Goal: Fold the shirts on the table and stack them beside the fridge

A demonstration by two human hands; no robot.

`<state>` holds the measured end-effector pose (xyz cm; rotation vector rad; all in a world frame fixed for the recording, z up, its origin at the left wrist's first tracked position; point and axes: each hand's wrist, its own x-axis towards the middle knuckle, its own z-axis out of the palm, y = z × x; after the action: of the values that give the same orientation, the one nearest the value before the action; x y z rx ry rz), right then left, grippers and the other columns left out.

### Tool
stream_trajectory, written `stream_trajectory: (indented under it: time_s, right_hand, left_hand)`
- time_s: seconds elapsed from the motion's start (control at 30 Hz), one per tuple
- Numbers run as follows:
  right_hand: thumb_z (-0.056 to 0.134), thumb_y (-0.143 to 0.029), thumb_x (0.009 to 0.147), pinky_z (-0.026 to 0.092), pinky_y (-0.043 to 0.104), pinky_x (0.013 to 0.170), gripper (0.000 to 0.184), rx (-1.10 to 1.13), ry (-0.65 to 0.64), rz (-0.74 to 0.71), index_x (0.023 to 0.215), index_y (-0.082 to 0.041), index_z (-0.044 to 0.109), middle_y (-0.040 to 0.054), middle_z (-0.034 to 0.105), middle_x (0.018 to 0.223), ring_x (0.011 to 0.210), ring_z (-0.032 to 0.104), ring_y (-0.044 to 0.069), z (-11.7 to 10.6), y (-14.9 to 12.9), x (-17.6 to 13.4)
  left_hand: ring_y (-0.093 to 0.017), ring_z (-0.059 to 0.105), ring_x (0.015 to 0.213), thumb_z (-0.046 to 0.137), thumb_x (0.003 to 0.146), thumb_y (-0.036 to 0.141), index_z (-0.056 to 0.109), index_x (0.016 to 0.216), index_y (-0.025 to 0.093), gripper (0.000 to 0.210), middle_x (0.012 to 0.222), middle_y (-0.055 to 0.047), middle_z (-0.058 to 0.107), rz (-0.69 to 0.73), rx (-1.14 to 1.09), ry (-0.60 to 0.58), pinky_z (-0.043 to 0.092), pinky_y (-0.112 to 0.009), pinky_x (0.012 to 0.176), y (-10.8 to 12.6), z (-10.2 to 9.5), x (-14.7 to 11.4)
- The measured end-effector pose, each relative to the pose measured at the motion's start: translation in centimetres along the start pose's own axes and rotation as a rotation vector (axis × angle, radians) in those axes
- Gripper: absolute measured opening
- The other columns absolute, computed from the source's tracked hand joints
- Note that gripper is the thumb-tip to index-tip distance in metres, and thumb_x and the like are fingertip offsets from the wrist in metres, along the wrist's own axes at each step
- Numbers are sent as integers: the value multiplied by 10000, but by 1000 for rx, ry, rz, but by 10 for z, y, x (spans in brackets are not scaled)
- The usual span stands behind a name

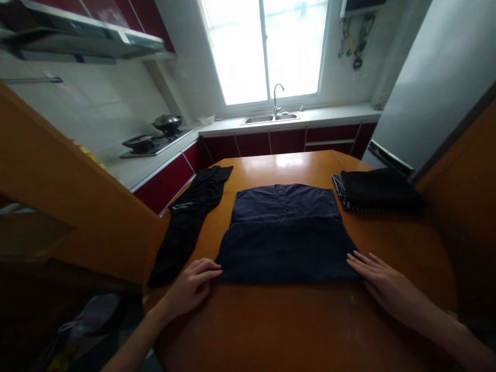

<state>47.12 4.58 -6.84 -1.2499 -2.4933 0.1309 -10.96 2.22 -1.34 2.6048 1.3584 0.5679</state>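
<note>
A dark navy garment [287, 248], folded over itself into a wide flat shape, lies on the wooden table [287, 325] in front of me. A seam runs down the middle of its far part. My left hand [194, 284] is at the near left corner, its fingers close together and pinching the cloth edge. At the near right corner, my right hand [383, 279] rests with its fingers stretched out over the edge of the cloth; its thumb is hidden. Left of the navy garment, a long black garment [189, 222] with a small pale mark lies lengthwise.
A stack of folded dark clothes [380, 191] sits at the table's right side. Beyond the table are a counter with a sink [267, 119], a stove [155, 144] with a pan and a lidded wok, and a large grey appliance [430, 98] on the right.
</note>
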Motion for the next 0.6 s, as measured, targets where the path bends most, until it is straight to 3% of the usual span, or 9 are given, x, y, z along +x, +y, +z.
stream_trajectory:
  time_s: [0.1,0.23,0.37,0.47,0.6]
  right_hand:
    - [560,-347,952,452,520,1134,394,84,-25,70,1332,-316,659,45,621,1406,1325,560,285,-19,-4,22]
    - [521,-328,962,493,465,1070,352,172,178,274,1244,-220,700,108,696,1286,1205,642,287,-20,5,104]
    - [564,-231,921,488,414,1013,273,106,172,380,1134,-165,721,141,723,1171,1122,654,285,0,20,163]
    - [573,-234,925,483,392,956,207,69,179,420,1037,-183,738,122,722,1087,1059,648,272,10,32,167]
    - [629,-281,912,466,366,918,165,146,132,354,984,-212,760,88,708,1068,1029,630,242,14,42,156]
  left_hand:
    - [-218,639,1134,479,942,208,705,1162,333,340,1195,-40,699,-97,-100,27,537,-370,986,-5,-11,19]
    - [-237,630,1146,494,969,350,674,1205,240,316,1197,-75,691,-261,-99,172,492,-401,1041,-25,-3,92]
    - [-231,659,1058,517,953,353,720,1056,212,267,1087,-79,713,-253,-98,72,508,-378,997,-36,21,161]
    - [-221,653,1068,513,982,327,721,1067,222,249,1103,-67,712,-157,-84,-1,493,-359,1006,-20,40,195]
    - [-232,619,1155,539,995,304,667,1255,218,302,1220,-75,686,32,-65,-90,461,-349,1041,33,67,239]
